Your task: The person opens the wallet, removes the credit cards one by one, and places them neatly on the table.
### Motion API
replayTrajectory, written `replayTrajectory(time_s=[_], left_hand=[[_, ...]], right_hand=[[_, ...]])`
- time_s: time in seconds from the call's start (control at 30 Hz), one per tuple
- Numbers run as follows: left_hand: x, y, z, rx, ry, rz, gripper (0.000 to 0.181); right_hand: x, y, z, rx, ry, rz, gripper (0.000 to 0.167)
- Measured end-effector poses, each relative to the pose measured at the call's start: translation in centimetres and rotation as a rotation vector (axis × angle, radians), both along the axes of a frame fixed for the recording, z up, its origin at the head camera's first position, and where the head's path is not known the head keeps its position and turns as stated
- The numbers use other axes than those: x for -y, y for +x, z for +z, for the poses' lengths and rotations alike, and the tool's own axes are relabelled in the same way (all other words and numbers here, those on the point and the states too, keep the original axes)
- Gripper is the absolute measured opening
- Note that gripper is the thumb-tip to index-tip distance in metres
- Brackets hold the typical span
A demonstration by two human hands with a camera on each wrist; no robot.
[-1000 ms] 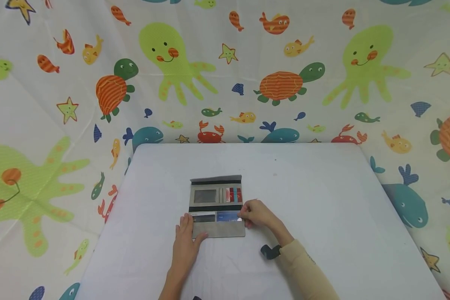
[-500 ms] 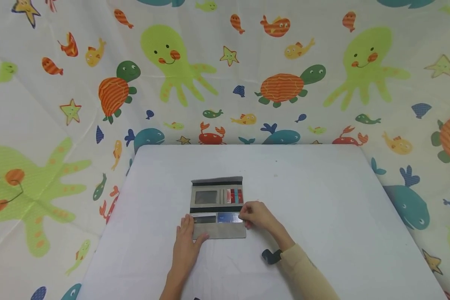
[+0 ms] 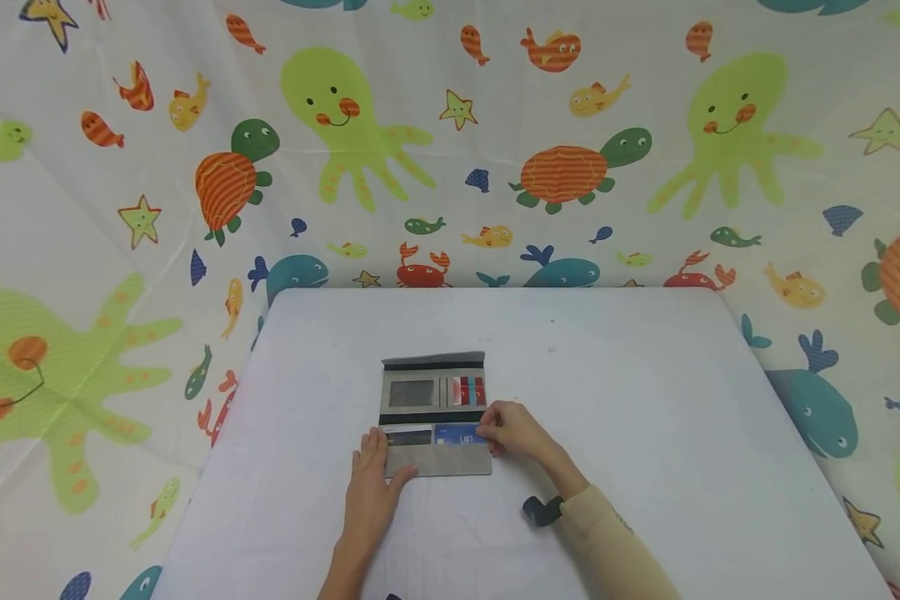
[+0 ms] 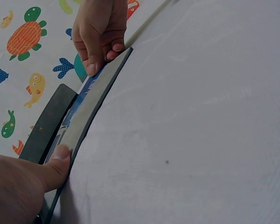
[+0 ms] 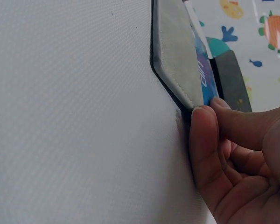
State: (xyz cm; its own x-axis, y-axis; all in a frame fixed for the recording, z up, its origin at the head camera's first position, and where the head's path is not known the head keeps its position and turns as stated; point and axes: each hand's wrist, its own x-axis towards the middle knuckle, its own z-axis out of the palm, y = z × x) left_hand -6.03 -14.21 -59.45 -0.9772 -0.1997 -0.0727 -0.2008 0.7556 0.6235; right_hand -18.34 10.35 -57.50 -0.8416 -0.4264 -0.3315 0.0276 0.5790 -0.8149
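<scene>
A grey wallet point(image 3: 438, 460) lies unfolded on the white table. In its near pocket sit a blue card point(image 3: 456, 433) lettered "VIP" and, left of it, a dark-and-white card point(image 3: 408, 437). My right hand point(image 3: 516, 432) pinches the blue card's right end between thumb and index finger, at the wallet's right edge; the right wrist view shows the thumb point(image 5: 245, 126) against the card. With fingers extended, my left hand point(image 3: 371, 479) rests along the wallet's left edge, its thumb point(image 4: 58, 165) pressing on the near panel. Part of the wallet's left edge is hidden under that hand.
Red-and-white cards point(image 3: 468, 391) fill a slot in the wallet's upper panel, beside a dark window pocket point(image 3: 412, 393). A dark device point(image 3: 542, 511) is at the right wrist. Behind the table point(image 3: 645, 375) hangs a curtain point(image 3: 450, 67) printed with sea animals.
Both hands keep their places on the wallet. The blue card's glare has gone, and its lettering now reads clearly. The whole head view has shifted very slightly.
</scene>
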Motion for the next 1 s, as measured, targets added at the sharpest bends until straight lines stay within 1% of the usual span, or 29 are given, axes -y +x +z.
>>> replayTrajectory(time_s=[0.17,0.37,0.47,0.6,0.73,0.87,1.0], left_hand=[[-0.07,-0.01,0.08,0.005,0.000,0.003,0.086],[-0.16,0.05,0.21,0.005,0.005,0.007,0.086],[-0.13,0.09,0.16,0.000,0.002,0.006,0.086],[-0.06,0.17,-0.03,-0.013,-0.005,0.011,0.087],[0.00,0.17,-0.25,-0.017,-0.015,0.016,0.087],[0.01,0.11,-0.24,-0.009,-0.011,0.010,0.087],[-0.06,0.09,-0.24,0.004,-0.006,0.005,0.086]], right_hand=[[0.10,0.07,-0.08,-0.009,-0.015,-0.020,0.012],[0.15,0.27,-0.05,-0.064,-0.022,0.026,0.012],[0.07,0.36,-0.06,-0.080,-0.015,0.035,0.014],[-0.12,0.44,-0.14,-0.099,-0.018,0.035,0.019],[-0.25,0.42,-0.41,-0.115,-0.045,0.020,0.026],[-0.22,0.37,-0.78,-0.126,-0.046,0.009,0.027],[-0.07,0.36,-0.89,-0.141,-0.049,0.006,0.024]])
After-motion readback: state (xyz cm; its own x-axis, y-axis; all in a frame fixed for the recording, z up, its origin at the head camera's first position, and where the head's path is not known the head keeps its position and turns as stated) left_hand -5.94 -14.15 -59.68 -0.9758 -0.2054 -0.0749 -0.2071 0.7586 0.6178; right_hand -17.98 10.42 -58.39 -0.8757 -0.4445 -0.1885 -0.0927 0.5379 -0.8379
